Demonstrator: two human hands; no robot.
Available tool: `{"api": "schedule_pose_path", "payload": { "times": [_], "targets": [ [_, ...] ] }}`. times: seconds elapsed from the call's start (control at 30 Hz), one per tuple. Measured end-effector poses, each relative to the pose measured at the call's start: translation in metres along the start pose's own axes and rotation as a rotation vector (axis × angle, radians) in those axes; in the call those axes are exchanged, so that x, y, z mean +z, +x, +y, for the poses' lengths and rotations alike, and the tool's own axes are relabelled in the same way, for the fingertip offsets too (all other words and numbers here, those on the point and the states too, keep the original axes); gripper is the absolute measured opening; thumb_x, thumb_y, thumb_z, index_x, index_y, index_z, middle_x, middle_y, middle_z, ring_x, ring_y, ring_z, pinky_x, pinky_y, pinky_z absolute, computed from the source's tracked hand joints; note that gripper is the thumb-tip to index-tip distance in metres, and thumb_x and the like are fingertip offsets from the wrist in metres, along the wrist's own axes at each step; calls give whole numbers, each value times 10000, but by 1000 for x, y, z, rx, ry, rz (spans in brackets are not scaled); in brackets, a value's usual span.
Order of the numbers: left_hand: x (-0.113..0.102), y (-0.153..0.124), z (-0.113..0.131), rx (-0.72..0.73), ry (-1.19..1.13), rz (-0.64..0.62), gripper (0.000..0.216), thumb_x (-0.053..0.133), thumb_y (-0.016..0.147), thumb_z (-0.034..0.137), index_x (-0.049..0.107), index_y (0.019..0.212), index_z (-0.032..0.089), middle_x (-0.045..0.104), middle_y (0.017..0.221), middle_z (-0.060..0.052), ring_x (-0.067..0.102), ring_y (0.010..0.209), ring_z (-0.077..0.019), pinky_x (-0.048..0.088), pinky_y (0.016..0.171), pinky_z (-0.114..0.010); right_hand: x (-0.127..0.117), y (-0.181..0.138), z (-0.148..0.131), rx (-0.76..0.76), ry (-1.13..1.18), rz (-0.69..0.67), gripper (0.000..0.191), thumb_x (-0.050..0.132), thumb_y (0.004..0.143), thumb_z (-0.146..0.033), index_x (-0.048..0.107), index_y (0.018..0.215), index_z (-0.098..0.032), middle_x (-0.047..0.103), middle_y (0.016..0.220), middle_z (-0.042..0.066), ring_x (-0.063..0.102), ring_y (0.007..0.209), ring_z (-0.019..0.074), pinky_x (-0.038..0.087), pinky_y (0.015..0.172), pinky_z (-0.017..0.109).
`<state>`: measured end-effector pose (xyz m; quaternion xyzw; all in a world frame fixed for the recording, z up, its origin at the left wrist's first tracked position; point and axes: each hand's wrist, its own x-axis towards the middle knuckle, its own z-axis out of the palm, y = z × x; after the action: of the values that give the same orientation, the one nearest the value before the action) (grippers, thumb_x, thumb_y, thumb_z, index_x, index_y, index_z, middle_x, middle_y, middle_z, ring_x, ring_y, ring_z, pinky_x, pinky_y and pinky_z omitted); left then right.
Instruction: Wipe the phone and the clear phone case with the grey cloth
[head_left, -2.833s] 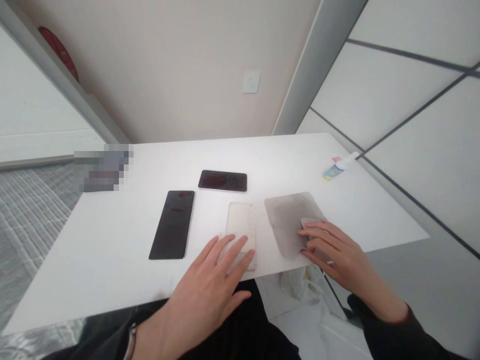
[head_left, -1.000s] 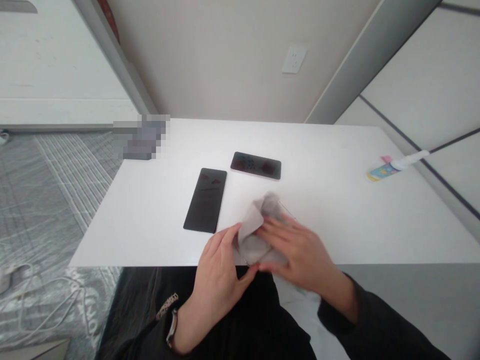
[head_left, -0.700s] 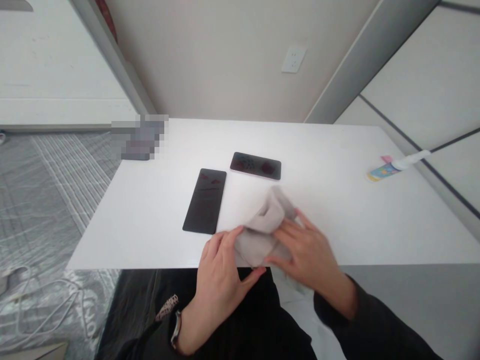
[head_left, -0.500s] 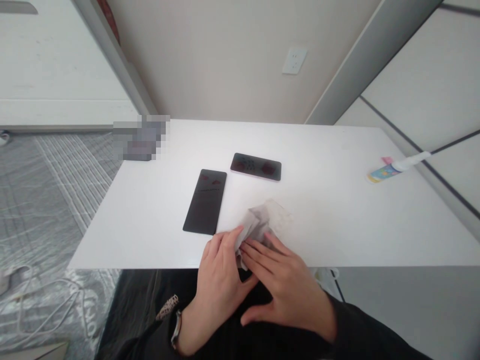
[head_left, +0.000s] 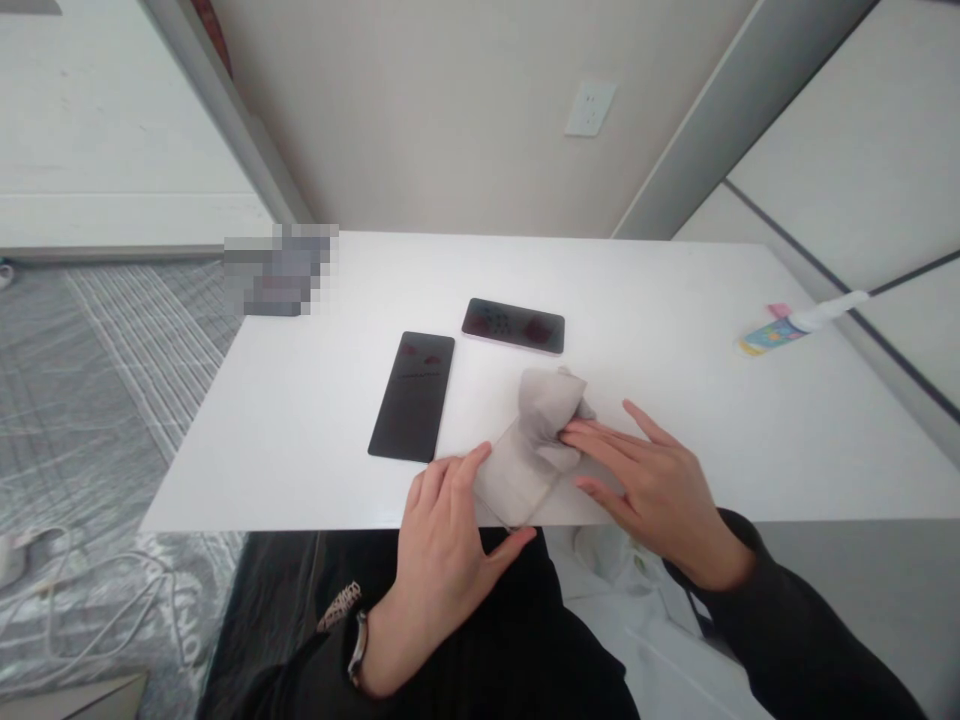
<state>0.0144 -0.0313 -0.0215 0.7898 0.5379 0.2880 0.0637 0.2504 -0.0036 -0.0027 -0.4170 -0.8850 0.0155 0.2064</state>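
A light grey cloth (head_left: 517, 470), bunched up at its far end and flatter near me, lies at the front of the white table. My right hand (head_left: 652, 485) touches the bunched part from the right with outstretched fingertips, thumb apart. At the cloth's left corner rests my left hand (head_left: 446, 545), its fingers extended at the table edge and the thumb spread out by the cloth's near corner. A large dark phone (head_left: 412, 397) lies just beyond my left hand. Farther back, a smaller dark phone (head_left: 514, 326) lies crosswise.
A white-nozzled bottle with a colourful label (head_left: 776, 335) lies at the table's right side, a small pink piece (head_left: 778, 310) beside it. A blurred-out dark object (head_left: 281, 280) sits at the far left corner. The white table (head_left: 675, 300) meets the wall with a socket (head_left: 591, 108).
My right hand has moved right and away from my left hand. The cloth's bunched part has shifted forward and right, and its near part now lies spread out. My left hand has barely moved.
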Motion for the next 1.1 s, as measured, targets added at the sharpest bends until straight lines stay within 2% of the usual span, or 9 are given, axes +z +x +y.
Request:
{"api": "schedule_pose_path", "payload": {
  "times": [0.13,0.33,0.47,0.6,0.7,0.77,0.87,1.0,1.1],
  "targets": [
    [0,0,-1,14,18,14,764,793,864,419,428,1450,92,712,1241,-159,655,1084,-310,583,916,-427,14,5,-20,-180,35,-44,859,286,1033,-778,671,1342,-75,670,1414,146,604,1364,292,448,1202,464],
    [-2,0,-2,16,-18,-15,776,779,881,477,418,1460,106,700,1292,-151,649,1125,-309,576,950,-428,15,9,-16,-55,-10,-14,694,325,1099,-624,623,1421,-87,670,1390,199,617,1346,334,351,1240,600],
    [-2,1,-4,29,12,12,591,596,995,418,425,1460,95,707,1236,-160,652,1074,-303,585,910,-430,14,12,-17,-195,80,-73,853,334,1012,-799,674,1365,-101,692,1383,137,604,1364,269,420,1230,448],
    [0,0,-4,29,14,11,668,639,969,528,442,1440,98,700,1242,-167,651,1088,-312,587,911,-430,18,14,-18,-22,3,6,698,301,1111,-592,635,1394,-48,688,1351,226,658,1287,340,354,1224,628],
    [0,-1,-4,39,6,28,568,554,1017,429,417,1463,105,702,1225,-159,653,1074,-299,584,915,-423,21,13,-20,-142,57,-11,941,221,999,-833,666,1380,-97,702,1362,155,613,1351,299,402,1234,484],
    [0,-1,-4,40,-6,28,577,546,1021,429,403,1475,104,699,1228,-159,652,1080,-297,583,923,-419,21,12,-17,-159,80,-23,806,222,1051,-757,678,1373,-175,711,1364,91,650,1306,239,395,1243,444],
    [-1,0,-5,29,-1,-2,702,646,961,555,424,1458,112,693,1244,-160,653,1097,-309,587,920,-420,18,13,-11,-38,-3,0,657,313,1117,-562,624,1421,-69,684,1368,204,663,1282,330,359,1235,596],
    [-1,-1,-5,59,61,16,638,516,1025,562,436,1450,93,702,1176,-161,661,1050,-314,596,873,-431,12,15,-13,-196,36,-61,909,206,1021,-802,676,1357,-101,693,1386,113,588,1380,292,369,1259,474],
    [1,-2,-6,65,64,29,684,510,1018,607,436,1453,84,700,1199,-174,658,1074,-320,596,892,-448,6,14,-10,-139,0,-38,737,221,1108,-639,664,1361,-108,698,1376,118,658,1296,259,351,1262,499]
  ]
}}
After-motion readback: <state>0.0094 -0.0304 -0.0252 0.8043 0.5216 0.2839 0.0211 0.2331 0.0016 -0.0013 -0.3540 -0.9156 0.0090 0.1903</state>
